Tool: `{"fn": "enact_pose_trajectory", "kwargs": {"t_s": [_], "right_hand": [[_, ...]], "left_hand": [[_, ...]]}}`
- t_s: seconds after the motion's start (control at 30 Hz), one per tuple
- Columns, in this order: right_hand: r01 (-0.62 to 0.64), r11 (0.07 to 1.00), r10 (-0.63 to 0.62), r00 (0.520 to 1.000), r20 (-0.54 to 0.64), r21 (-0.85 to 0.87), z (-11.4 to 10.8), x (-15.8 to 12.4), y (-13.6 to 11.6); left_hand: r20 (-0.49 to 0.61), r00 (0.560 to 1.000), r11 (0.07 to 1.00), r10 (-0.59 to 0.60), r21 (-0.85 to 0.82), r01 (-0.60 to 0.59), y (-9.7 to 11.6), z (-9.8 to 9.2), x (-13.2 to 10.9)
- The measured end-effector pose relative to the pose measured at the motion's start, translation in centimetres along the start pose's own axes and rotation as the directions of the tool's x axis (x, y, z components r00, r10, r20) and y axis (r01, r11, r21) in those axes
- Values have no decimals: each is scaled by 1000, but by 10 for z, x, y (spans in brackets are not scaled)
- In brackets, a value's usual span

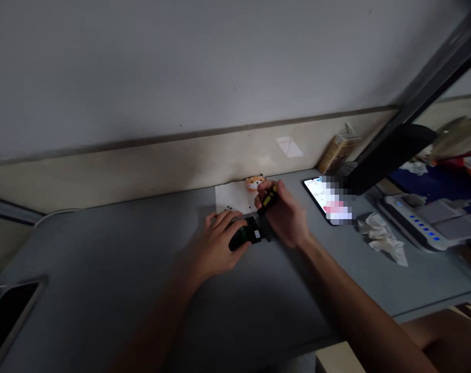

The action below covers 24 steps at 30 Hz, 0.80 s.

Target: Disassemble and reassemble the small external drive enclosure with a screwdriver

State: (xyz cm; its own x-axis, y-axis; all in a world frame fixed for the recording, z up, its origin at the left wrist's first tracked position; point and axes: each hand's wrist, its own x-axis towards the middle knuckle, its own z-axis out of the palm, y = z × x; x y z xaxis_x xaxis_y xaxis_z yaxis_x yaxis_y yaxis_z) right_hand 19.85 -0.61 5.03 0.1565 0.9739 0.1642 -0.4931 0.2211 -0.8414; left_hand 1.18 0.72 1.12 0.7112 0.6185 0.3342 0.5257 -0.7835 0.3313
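My left hand (219, 241) is closed around a small black device (254, 231) with a white label on its right end, keeping it on the grey desk. Its exact kind is hard to make out in the dim light. In my right hand (287, 217) is a black and yellow screwdriver (269, 200), gripped by the handle, its lower end pointing down towards the device. Whether the tip touches the device cannot be seen. Just behind both hands lies a white sheet of paper (231, 196) with several tiny dark pieces on it. An orange and white dog-faced item (254, 182) sits at its back edge.
Right of my hands lie a lit phone (320, 199) and a crumpled tissue (381, 238). Beyond them are a white device with blue lights (414, 223), a black upright panel (394, 155) and a drink carton (336, 151). A dark-screened tablet-like object (10, 316) rests at the left.
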Motion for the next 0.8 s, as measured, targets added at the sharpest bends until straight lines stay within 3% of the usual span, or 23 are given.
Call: {"fn": "enact_pose_trajectory", "kwargs": {"t_s": [0.1,0.27,0.37,0.5,0.67,0.8], "right_hand": [[14,1000,-14,1000,22,-27,-3,-3,0],[55,974,-41,997,69,-222,-8,-3,4],[75,983,-66,996,60,-165,-7,0,4],[10,999,-9,1000,29,-46,-6,1,-1],[-35,994,40,998,51,-104,-11,-1,1],[41,987,-35,999,42,-154,-11,2,6]], "left_hand": [[9,1000,1000,13,-4,-13,-1,1,0],[35,999,999,40,-13,-40,-2,1,1],[30,998,999,48,-8,-48,-3,2,1],[15,998,998,54,-14,-54,-5,3,1],[18,998,998,63,-14,-62,-5,4,1],[9,998,998,68,-5,-68,-5,4,1]]}}
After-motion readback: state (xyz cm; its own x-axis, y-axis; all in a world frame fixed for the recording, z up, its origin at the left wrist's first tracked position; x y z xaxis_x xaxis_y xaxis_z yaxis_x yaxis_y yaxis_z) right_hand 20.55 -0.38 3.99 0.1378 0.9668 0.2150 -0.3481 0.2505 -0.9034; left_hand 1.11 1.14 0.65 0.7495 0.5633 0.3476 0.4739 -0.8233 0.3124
